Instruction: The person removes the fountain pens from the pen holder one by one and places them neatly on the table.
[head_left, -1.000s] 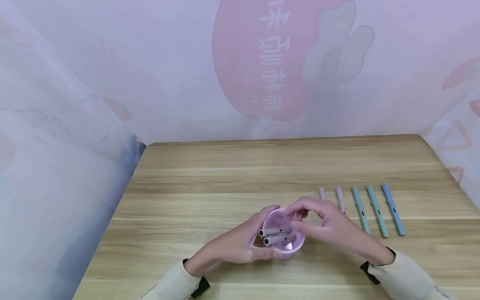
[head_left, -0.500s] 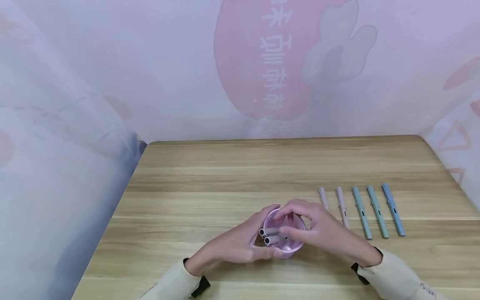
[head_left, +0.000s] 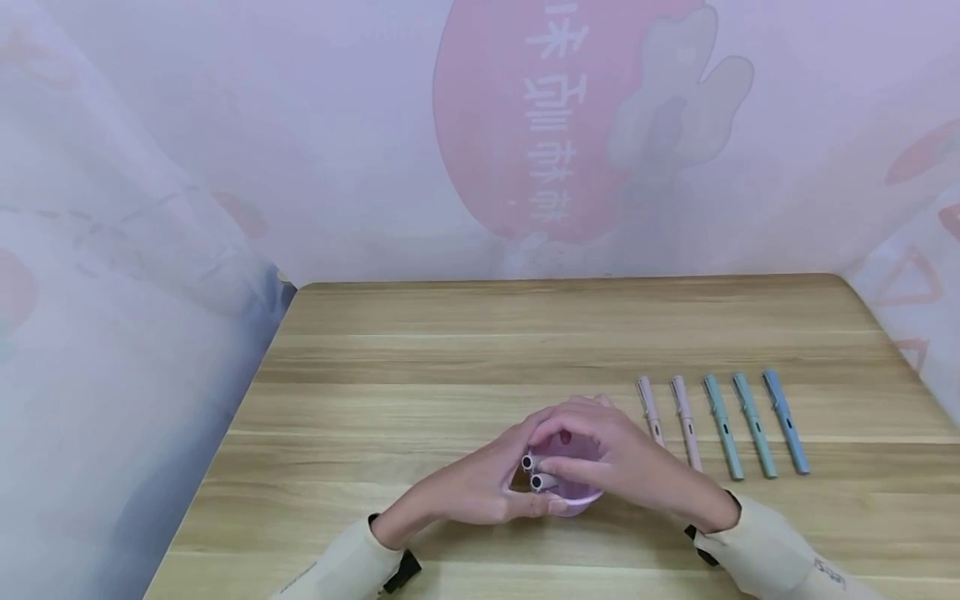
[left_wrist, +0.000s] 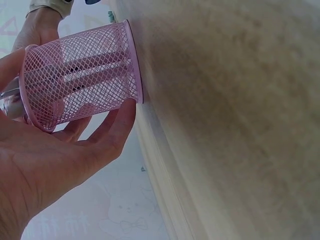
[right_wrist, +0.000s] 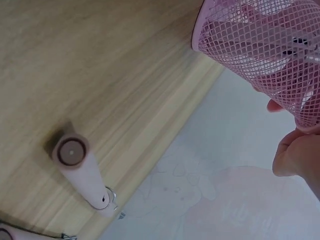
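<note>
A pink mesh pen cup [head_left: 573,493] stands near the table's front edge with two grey pens [head_left: 534,472] leaning out of it to the left. My left hand [head_left: 491,485] grips the cup from the left, thumb and fingers round its wall. In the left wrist view the cup [left_wrist: 82,75] shows the pens through its mesh. My right hand [head_left: 553,468] arches over the cup's mouth, its fingertips closed on the grey pens near their ends. The right wrist view shows the cup [right_wrist: 265,50] beside my curled right fingers [right_wrist: 296,155].
Several capped pens lie in a row right of the cup: two pink [head_left: 649,408], two green [head_left: 722,427] and one blue [head_left: 785,421]. The nearest pink pen [right_wrist: 82,175] shows end-on in the right wrist view. The wooden table [head_left: 450,367] is walled by pale printed cloth.
My right hand has slid left from above the cup's right side to cover its mouth, and its fingers have closed on the grey pens. The left hand and cup have stayed put.
</note>
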